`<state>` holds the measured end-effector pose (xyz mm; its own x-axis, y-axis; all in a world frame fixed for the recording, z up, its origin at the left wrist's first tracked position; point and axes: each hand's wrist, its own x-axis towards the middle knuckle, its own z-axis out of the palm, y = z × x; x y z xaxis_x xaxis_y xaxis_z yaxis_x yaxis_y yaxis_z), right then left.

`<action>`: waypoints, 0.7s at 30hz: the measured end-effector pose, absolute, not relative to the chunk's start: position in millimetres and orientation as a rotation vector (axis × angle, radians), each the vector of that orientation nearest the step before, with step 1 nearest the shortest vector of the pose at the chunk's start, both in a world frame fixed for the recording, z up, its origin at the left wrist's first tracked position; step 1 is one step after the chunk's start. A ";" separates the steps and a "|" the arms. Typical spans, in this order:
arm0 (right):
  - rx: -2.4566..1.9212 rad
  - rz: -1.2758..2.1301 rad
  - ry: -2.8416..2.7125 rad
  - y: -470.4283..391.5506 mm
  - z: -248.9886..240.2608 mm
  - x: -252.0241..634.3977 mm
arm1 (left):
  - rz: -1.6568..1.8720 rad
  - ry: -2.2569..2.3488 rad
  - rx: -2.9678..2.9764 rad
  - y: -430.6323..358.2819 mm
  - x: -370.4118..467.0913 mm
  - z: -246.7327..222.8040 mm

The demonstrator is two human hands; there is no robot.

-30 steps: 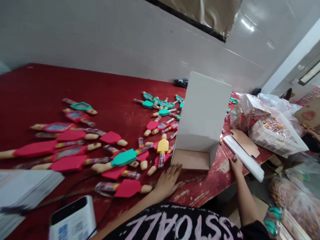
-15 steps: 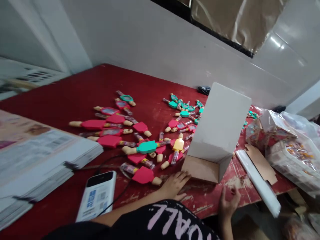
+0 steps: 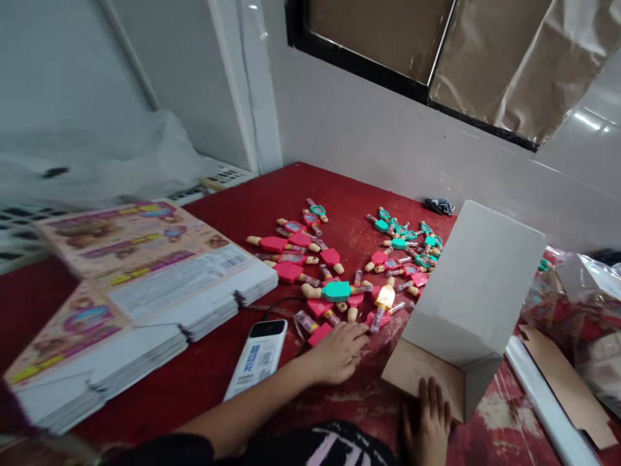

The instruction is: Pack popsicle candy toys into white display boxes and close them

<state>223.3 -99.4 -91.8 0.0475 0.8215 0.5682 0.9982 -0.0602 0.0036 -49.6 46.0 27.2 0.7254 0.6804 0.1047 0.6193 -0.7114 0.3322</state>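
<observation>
My left hand is over the red table with its fingers stretched out and nothing visibly held. It lies beside a pink paddle-shaped toy with a clear tube at one end, partly hidden behind the hand. My right hand has straight fingers laid against the inner lower panel of an open cardboard box, thumb apart. The box is white-grey inside and stands tilted. Near the left hand are a teal toy with a beige knob and a yellow toy, among several pink ones.
Stacks of flat printed cartons fill the left side. A white power bank with a cable lies in front of them. Teal toys cluster behind, near a black bundle. On the right are brown cardboard and clear plastic bags.
The view has swung left, showing more of the printed cartons. My left hand has left the box's edge for the pink toy. My right hand has come from beside the box onto its lower panel.
</observation>
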 end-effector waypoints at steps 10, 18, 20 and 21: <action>-2.052 -0.627 -1.741 -105.3 -76.8 207.0 | 0.697 1.095 2.681 58.0 -84.2 19.8; -1.453 0.158 -1.758 -91.6 30.5 179.6 | 1.086 0.512 1.409 7.1 -36.3 85.9; -1.236 0.283 -1.781 -89.2 61.3 164.7 | 0.787 0.286 1.160 -10.1 -10.0 86.5; -1.171 0.296 -1.763 -88.6 73.2 159.4 | 0.690 0.227 1.037 -16.8 2.2 84.2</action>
<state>159.4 -88.6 73.2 -0.0750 0.8116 0.5793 0.5776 0.5090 -0.6382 2.2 -16.8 84.2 0.7694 0.6230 0.1415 -0.4171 0.3221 0.8499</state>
